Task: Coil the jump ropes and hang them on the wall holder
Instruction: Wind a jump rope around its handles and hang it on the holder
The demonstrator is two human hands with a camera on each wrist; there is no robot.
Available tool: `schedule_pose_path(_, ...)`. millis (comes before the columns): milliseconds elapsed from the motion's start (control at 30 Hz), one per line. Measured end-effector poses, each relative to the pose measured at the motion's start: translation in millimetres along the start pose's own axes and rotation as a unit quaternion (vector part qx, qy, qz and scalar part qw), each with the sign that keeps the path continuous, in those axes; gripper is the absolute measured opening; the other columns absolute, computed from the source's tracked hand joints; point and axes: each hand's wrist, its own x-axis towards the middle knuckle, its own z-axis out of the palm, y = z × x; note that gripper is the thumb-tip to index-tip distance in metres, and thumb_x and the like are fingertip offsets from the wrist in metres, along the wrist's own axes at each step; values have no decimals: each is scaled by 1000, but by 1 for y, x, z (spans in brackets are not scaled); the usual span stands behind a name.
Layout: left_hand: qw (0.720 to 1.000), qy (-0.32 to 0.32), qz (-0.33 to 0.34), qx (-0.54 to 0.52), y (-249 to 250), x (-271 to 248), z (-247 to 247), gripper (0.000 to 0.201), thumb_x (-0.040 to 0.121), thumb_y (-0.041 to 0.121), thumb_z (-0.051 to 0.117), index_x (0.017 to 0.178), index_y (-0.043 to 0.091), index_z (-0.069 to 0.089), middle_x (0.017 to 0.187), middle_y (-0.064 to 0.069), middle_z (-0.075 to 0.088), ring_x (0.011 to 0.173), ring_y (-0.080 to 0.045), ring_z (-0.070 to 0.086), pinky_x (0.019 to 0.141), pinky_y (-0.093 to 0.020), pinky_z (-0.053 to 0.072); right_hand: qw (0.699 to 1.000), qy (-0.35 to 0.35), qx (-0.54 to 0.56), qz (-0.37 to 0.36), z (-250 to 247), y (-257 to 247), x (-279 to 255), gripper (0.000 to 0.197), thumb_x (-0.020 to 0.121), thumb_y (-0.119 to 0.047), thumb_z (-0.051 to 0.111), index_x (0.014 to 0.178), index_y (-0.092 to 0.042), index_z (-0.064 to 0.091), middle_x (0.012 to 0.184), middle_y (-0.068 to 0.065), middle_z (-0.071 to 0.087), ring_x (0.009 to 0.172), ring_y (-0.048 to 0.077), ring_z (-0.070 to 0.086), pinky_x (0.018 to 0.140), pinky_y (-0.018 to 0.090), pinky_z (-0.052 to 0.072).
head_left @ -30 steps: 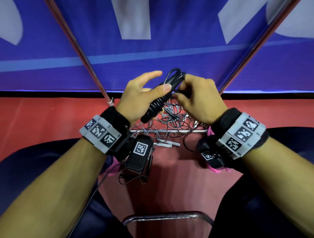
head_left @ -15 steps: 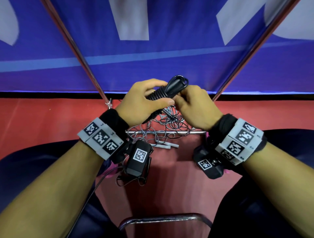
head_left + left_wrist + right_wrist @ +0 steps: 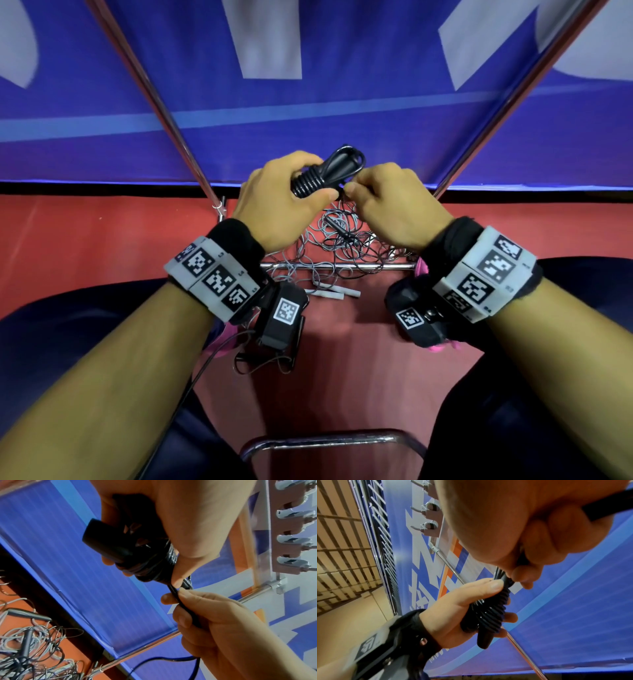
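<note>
Your left hand (image 3: 274,202) has closed up. A second ago its fingers stood loose, with only the thumb across the black jump rope (image 3: 323,174). Now they curl fully round the handles and the cord wound about them. The bundle has also swung from a slant to nearly level, held in the air before the blue banner (image 3: 308,102). Your right hand (image 3: 394,209) pinches the cord between thumb and curled fingers, right at the end of the windings (the left wrist view shows the loose tail dropping below that fist). By my reading the wrapping is nearly done and the tail needs securing. The wall holder (image 3: 283,534) is up on the banner, and the hooks in view carry nothing. The tangled ropes (image 3: 342,240) on the red floor (image 3: 102,240) are not yet coiled.
</note>
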Motion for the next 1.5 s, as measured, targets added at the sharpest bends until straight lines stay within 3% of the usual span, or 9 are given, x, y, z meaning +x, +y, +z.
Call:
schedule_pose_path(167, 1000, 16, -9, 17, 1, 1, 0, 35, 78, 50, 70, 108, 32, 62, 85, 12, 68, 86, -23, 64, 83, -42, 53, 996, 36, -73, -38, 10, 1, -2, 16, 84, -21, 60, 96, -18, 49, 84, 12, 67, 85, 42, 59, 74, 42, 47)
schedule_pose_path(267, 999, 23, -27, 15, -2, 2, -3, 33, 78, 50, 68, 103, 32, 58, 80, 14, 68, 83, -25, 64, 80, -43, 53, 990, 72, -99, -64, 7, 2, -4, 11, 90, -20, 60, 91, -17, 50, 83, 13, 66, 81, 43, 57, 67, 42, 43)
schedule_pose_path(400, 996, 51, -68, -4, -9, 6, -9, 28, 76, 50, 68, 95, 34, 55, 73, 11, 67, 76, -26, 64, 78, -45, 54, 981, 88, -152, -77, 4, 0, -7, 23, 98, -39, 55, 96, -17, 60, 88, 8, 68, 87, 40, 59, 63, 38, 38)
schedule_pose_path(633, 994, 50, -46, 82, -5, 3, -6, 31, 84, 49, 69, 110, 36, 58, 91, 11, 69, 95, -28, 63, 87, -43, 51, 967, 64, -232, -86, 10, -11, -13, 23, 95, -42, 51, 102, -21, 58, 89, 9, 68, 89, 40, 62, 61, 35, 30)
schedule_pose_path(800, 990, 24, -25, 133, -5, 3, -2, 38, 88, 49, 67, 122, 36, 58, 104, 9, 71, 104, -29, 63, 90, -41, 50, 976, 109, -175, -69, 11, -5, -7, 24, 91, -29, 56, 113, -22, 50, 76, 11, 65, 75, 43, 58, 58, 37, 32)
schedule_pose_path(967, 985, 4, -22, 172, -6, 4, -6, 34, 88, 46, 68, 118, 35, 60, 101, 6, 71, 102, -31, 63, 89, -41, 49, 978, 56, -182, -90, 10, 0, -7, 14, 96, -34, 57, 98, -23, 49, 79, 0, 47, 82, 39, 57, 60, 37, 33)
schedule_pose_path(1167, 947, -112, 19, 301, 0, -6, 10, 23, 89, 45, 63, 108, 32, 61, 98, -3, 70, 97, -37, 65, 70, -36, 42, 950, -17, -258, -176, 13, -5, -8, 16, 93, -41, 60, 99, -26, 62, 91, 4, 69, 84, 37, 63, 59, 36, 36)
schedule_pose_path(1367, 924, -157, 107, 331, 15, -15, 10, 47, 86, 78, 45, 93, 36, 64, 63, 7, 51, 71, -24, 54, 65, -35, 42, 994, -58, -57, -74, -23, 14, -4, 44, 64, -59, 82, 67, -18, 65, 58, -4, 63, 60, 16, 53, 61, 32, 47)
schedule_pose_path(1500, 926, -189, 131, 299, 23, -21, 9, 48, 91, 73, 40, 98, 36, 71, 55, 6, 44, 63, -22, 48, 66, -36, 45, 995, -48, 68, -47, -24, 21, -2, 50, 53, -44, 93, 67, -15, 54, 51, -10, 51, 47, 7, 38, 48, 22, 35)
